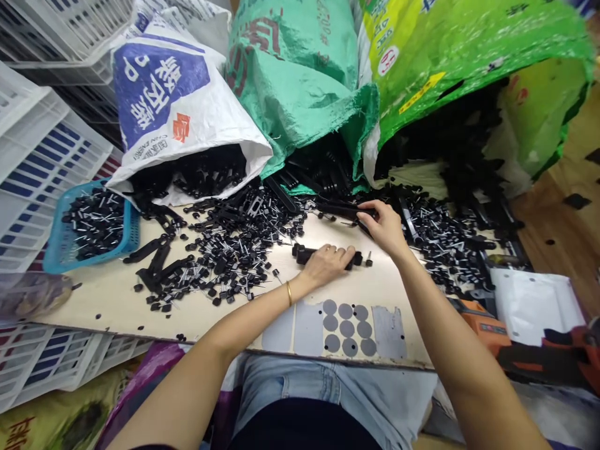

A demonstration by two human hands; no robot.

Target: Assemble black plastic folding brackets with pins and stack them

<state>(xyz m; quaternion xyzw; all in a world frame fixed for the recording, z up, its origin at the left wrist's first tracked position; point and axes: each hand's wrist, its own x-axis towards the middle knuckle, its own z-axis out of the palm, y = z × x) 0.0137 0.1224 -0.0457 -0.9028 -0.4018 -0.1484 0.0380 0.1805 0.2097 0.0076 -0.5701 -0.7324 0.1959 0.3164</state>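
My left hand [327, 264], with a gold bangle at its wrist, is closed over a dark black plastic part [304, 254] lying along the tabletop. Both ends of that part stick out past my fingers; its middle is hidden under them. A small black-headed metal pin [369, 259] is just right of it. Farther back, my right hand [388, 230] pinches the near end of a long black plastic piece [340, 208] by the mouth of the green sack. Black-headed pins [239, 250] lie heaped to the left of my hands, and more pins [445, 240] to the right.
A white sack [187, 112], a green sack [300, 87] and a bright green bag [459, 56] spill black parts onto the table [112, 306]. A blue basket [54, 231] holds pins. Round grey stickers [346, 329] lie at the front edge, an orange-black tool [482, 325] at right.
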